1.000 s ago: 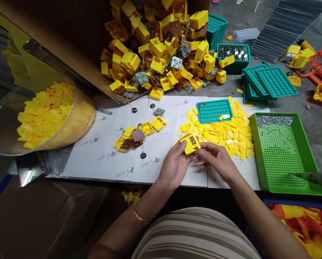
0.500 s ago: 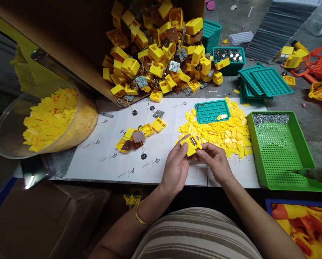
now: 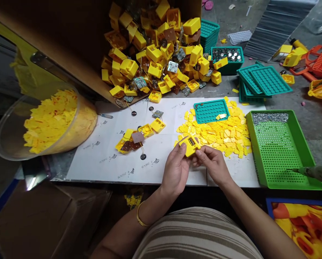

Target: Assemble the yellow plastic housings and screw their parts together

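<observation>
Yellow case (image 3: 187,148): tilted between both hands, above the near part of the white board, with a slot in its upper side where small metal pieces show.
Left hand (image 3: 175,167): grasping the case by its left side, thumb pressed on the face, other fingers partly hidden beneath.
Right hand (image 3: 214,162): thumb and fingertips pinching the case at its right lower corner.
White board (image 3: 92,167): under the hands, printed with dark marks.
Yellow chips (image 3: 231,135): spread in a heap just beyond the hands, around the near side of the teal tray.
Teal tray (image 3: 211,112): flat, with a few chips in its near right corner.
Opened cases (image 3: 158,125): left of the hands, beside a brown circuit board (image 3: 137,137) and a round black speaker (image 3: 143,157).
Green basket (image 3: 279,151): at the right, screws (image 3: 270,117) along its far end, a screwdriver (image 3: 318,173) reaching over it.
Clear tub (image 3: 11,140): at the left, heaped with more chips.
Cardboard box (image 3: 80,61): behind the board, case parts (image 3: 155,54) spilling from its mouth.
</observation>
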Action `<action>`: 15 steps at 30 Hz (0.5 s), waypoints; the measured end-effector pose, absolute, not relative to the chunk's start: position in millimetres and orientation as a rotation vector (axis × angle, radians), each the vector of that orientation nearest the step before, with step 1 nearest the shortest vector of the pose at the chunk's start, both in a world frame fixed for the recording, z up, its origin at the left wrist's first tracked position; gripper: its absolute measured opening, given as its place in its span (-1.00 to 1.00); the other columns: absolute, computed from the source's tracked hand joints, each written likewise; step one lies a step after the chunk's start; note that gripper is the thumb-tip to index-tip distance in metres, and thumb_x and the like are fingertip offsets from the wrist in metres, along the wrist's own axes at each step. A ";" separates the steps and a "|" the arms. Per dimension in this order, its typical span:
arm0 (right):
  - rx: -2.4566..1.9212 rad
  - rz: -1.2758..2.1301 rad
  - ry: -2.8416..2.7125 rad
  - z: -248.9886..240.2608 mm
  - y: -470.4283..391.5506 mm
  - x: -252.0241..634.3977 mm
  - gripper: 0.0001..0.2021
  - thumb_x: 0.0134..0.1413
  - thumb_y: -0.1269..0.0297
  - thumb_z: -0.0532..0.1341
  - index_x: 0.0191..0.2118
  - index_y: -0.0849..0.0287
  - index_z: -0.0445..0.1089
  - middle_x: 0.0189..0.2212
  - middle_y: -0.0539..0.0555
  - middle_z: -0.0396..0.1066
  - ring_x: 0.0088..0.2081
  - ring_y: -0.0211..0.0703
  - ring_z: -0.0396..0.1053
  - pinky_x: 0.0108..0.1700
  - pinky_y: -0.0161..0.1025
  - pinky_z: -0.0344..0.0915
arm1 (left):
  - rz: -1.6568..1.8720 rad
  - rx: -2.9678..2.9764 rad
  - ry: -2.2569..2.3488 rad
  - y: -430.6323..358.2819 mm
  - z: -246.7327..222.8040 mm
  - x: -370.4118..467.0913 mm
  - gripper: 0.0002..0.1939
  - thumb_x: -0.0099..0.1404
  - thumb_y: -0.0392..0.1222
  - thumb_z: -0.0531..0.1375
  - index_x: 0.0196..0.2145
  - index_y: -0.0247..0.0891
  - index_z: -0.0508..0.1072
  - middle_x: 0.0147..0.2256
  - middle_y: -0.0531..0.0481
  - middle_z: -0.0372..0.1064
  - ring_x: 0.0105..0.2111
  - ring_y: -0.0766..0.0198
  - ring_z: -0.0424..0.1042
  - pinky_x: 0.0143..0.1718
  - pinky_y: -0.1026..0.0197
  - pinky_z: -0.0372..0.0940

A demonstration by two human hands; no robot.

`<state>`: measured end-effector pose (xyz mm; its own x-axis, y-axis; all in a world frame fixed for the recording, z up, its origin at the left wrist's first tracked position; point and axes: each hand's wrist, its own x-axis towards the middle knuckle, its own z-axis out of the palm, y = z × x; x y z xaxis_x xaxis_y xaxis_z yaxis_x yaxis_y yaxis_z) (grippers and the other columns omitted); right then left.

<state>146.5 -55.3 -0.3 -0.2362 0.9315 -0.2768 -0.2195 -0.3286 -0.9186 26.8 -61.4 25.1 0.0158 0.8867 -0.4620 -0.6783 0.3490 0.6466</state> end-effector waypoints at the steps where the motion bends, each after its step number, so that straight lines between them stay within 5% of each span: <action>1: -1.152 1.692 -1.004 0.0 -55.1 147.3 -0.71 -0.01 0.02 0.30 -0.47 0.17 0.41 -0.53 -0.01 0.44 -0.48 -0.29 0.39 -0.40 -0.34 0.38 | 1.234 0.255 0.944 -60.5 25.7 26.2 -0.71 0.24 -0.13 0.23 -0.11 -0.30 0.46 -0.09 -0.14 0.46 -0.11 0.14 0.43 -0.12 0.14 0.33; 8: -1.228 1.646 -0.943 -0.5 -54.0 151.7 -0.66 -0.08 0.07 0.35 -0.18 0.13 0.48 -0.31 0.06 0.52 -0.35 -0.17 0.48 -0.48 -0.34 0.41 | 1.235 0.150 0.884 -58.1 24.4 24.6 -0.76 0.29 -0.20 0.16 -0.12 -0.31 0.49 -0.06 -0.12 0.46 -0.05 0.16 0.41 -0.03 0.12 0.30; 15: -1.079 1.773 -0.728 -2.3 -53.3 146.4 -0.71 -0.20 0.18 0.43 -0.28 0.15 0.50 -0.38 0.04 0.54 -0.39 -0.25 0.47 -0.48 -0.42 0.39 | 1.306 0.285 0.882 -63.2 19.2 27.9 -0.70 0.27 -0.15 0.21 -0.05 -0.27 0.47 -0.02 -0.13 0.44 0.01 0.13 0.37 0.00 0.12 0.27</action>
